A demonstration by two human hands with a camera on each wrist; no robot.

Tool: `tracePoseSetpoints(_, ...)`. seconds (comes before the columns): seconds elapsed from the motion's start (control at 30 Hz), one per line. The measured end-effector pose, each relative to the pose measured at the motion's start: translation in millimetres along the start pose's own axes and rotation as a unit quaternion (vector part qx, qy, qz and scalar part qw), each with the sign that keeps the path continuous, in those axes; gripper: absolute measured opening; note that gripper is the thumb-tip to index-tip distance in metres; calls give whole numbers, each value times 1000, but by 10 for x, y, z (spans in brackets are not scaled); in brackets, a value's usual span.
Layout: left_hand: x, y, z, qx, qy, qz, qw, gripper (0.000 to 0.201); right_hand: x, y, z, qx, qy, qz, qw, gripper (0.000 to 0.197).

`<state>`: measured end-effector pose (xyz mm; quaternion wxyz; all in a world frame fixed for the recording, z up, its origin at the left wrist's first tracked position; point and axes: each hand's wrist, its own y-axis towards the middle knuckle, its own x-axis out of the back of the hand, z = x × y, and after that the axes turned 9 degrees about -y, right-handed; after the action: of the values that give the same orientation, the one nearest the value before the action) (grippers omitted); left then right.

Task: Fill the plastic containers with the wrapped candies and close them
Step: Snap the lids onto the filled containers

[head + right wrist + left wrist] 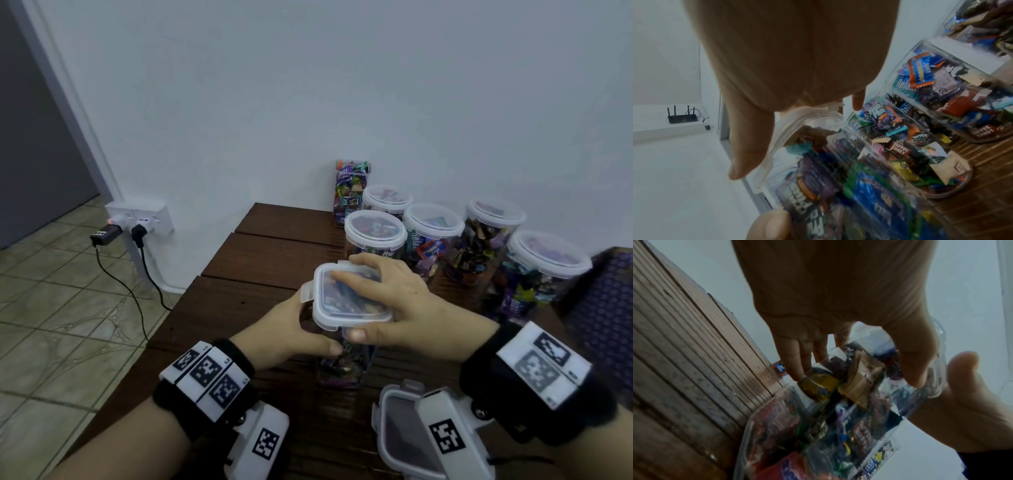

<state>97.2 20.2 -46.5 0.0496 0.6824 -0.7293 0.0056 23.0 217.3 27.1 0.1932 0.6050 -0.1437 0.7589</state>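
clear plastic, square and tall, the container point(342, 363) stands upright on the dark wooden table point(267, 253) at about six o'clock of the head view's centre, packed with wrapped candies point(818, 426); a translucent square lid point(349, 294) sits on its mouth, with one side flap sticking out at nine o'clock; whether it is fully seated cannot be told; the left hand point(294, 329) wraps the container's upper wall from nine o'clock, thumb curled across the near face and fingers round the far side just under the lid; the right hand point(394, 298) covers the lid from three o'clock, fingers laid fairly straight over the top and thumb pressed at the near rim, so it clasps the lid between them; at twelve to two o'clock of this container stand five round jars point(431, 236) with lids on, all full of candies, close together; behind them, against the white wall point(342, 85), a tall square container point(351, 192) heaped with candies has no lid; at five o'clock, near the right wrist, a spare lid point(400, 431) lies flat on the table; at ten o'clock a wall socket point(140, 219) holds two black plugs above the tiled floor point(51, 325).
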Motion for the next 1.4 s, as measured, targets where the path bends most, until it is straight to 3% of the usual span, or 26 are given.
tracePoseSetpoints(0.17,8,6,9,7,-4,-4,1000,79,-38,-39,61,-24,20,-9,999,120)
tracePoseSetpoints(0.3,27,30,4,8,-1,7,1000,87,-65,-55,129,-36,-6,-36,999,111)
tracePoseSetpoints(0.43,39,29,20,18,-1,18,1000,88,-28,-31,97,-49,-27,-30,998,115)
tracePoseSetpoints(0.6,32,36,-9,17,4,21,1000,87,68,105,69,-76,40,0,996,128)
tracePoseSetpoints(0.83,12,7,-54,15,-8,22,1000,91,77,137,84,-80,70,-16,994,111)
tracePoseSetpoints(0.93,8,-17,-60,17,-26,28,999,90,9,110,72,-87,97,-43,991,115)
tracePoseSetpoints(1.03,29,-47,-104,31,-62,50,996,89,-139,8,62,-103,212,-99,967,118)
tracePoseSetpoints(1.1,52,-82,-123,61,-99,75,990,95,-253,-75,23,-85,336,-127,930,97)
tracePoseSetpoints(1.17,69,-114,-116,89,-154,105,978,97,-322,-140,13,-71,391,-137,908,77)
tracePoseSetpoints(1.27,67,-103,-114,118,-179,85,973,94,-362,-177,71,-49,452,-135,881,67)
tracePoseSetpoints(1.4,6,-55,-126,133,-140,45,980,72,-382,-161,116,-36,479,-139,866,60)
